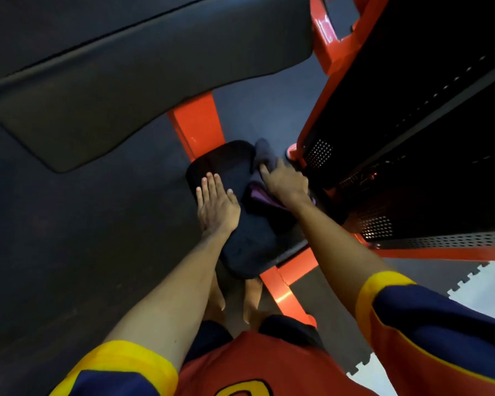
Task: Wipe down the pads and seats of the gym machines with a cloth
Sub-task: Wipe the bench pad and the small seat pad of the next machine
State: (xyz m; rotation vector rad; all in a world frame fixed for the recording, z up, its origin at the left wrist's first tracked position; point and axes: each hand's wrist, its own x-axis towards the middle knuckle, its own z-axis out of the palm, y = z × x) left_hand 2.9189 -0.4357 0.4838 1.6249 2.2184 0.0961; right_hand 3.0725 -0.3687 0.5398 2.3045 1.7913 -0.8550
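Note:
A small black seat (249, 230) sits low on an orange machine frame (196, 124). My left hand (216, 204) lies flat on the seat's left side, fingers straight and together. At the seat's right edge my right hand (283, 181) presses a grey and purple cloth (265, 178) against the seat. Its fingers are partly wrapped over the cloth, which bunches up past my fingertips. A large black back pad (143, 72) hangs above the seat, filling the upper left.
A black perforated weight-stack cover (412, 138) with orange edges stands close on the right. Dark rubber floor (83, 238) spreads to the left, and interlocking mat tiles (475, 284) show at the right. My bare feet (235, 298) stand just under the seat's near end.

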